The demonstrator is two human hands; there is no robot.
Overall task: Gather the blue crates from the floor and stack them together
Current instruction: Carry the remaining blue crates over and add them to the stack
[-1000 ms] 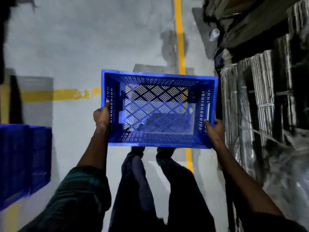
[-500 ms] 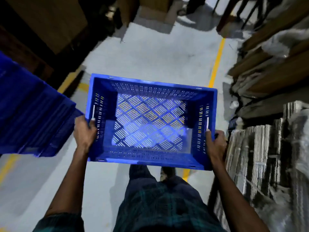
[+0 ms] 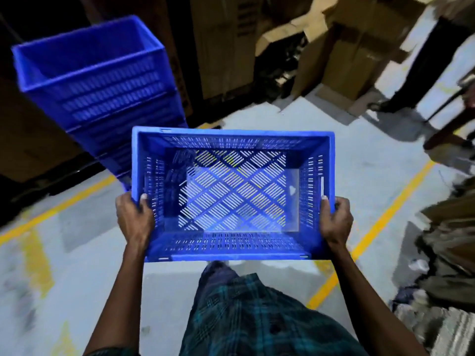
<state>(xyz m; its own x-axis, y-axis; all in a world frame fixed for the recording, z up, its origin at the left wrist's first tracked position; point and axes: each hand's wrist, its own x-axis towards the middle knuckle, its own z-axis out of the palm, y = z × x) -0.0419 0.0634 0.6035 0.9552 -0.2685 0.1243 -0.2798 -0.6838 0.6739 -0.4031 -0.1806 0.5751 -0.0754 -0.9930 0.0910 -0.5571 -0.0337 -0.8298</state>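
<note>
I carry an empty blue perforated crate (image 3: 232,246) in front of me, level, above the grey floor. My left hand (image 3: 133,218) grips its left rim, thumb hooked inside. My right hand (image 3: 335,218) grips its right rim in the same way. Ahead and to the left rises a tall stack of nested blue crates (image 3: 102,80), its top crate open and empty. The carried crate's far left corner overlaps the foot of that stack in view.
Cardboard boxes (image 3: 341,47) line the back wall. A person's legs (image 3: 421,70) stand at the far right beside a dark piece of furniture. Yellow floor lines (image 3: 372,229) run either side of me. Bundles and clutter (image 3: 449,253) crowd the right edge.
My view has swung left while I carry the crate: the crate stack went from the left edge to ahead-left and now shows upright. My grip on the crate is unchanged.
</note>
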